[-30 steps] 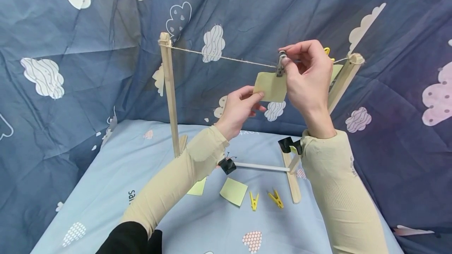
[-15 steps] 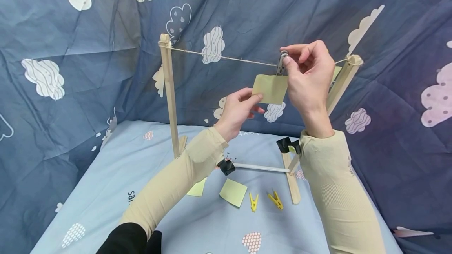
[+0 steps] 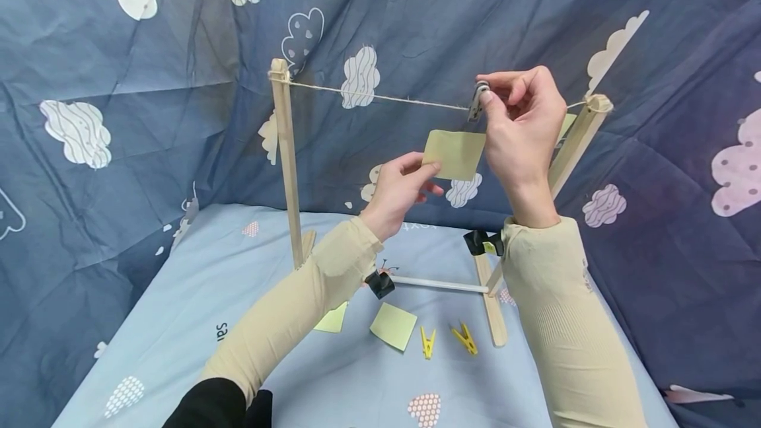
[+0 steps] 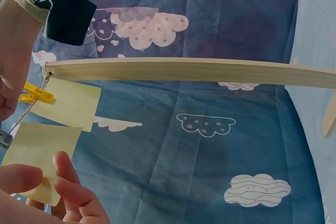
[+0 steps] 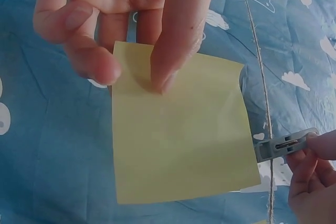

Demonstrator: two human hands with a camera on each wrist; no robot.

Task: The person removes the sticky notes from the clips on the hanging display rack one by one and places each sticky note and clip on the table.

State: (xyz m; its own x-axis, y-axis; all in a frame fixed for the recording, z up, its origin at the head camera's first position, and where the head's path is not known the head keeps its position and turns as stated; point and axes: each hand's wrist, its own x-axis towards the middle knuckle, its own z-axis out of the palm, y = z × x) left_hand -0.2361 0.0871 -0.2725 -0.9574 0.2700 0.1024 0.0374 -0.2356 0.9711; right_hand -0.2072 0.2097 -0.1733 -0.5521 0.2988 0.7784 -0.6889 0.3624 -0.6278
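Observation:
In the head view, my left hand [image 3: 399, 191] pinches the left edge of a yellow sticky note [image 3: 454, 156] between thumb and fingers. My right hand [image 3: 526, 134] pinches the handle end of a grey clothespin [image 3: 477, 102] at the twine [image 3: 380, 96]. The note hangs a little below the clothespin in that view, with a small gap. From the right wrist, the clothespin [image 5: 283, 145] crosses the twine and its tip lies close to the note's edge; contact cannot be told. Another sticky note [image 4: 71, 102] hangs from the twine by a yellow clothespin [image 4: 38, 93], seen from the left wrist.
The twine runs between two wooden posts, left [image 3: 285, 164] and right [image 3: 579, 144]. A white rod [image 3: 440, 284] joins them low down. On the light blue cloth lie a sticky note [image 3: 394, 326], another partly hidden [image 3: 333, 318], and two yellow clothespins, one [image 3: 427, 342] beside the other [image 3: 464, 338].
The held sticky note has shifted slightly down, away from the grey clothespin, which overlapped its top edge before. My right hand and the clothespin have moved slightly right.

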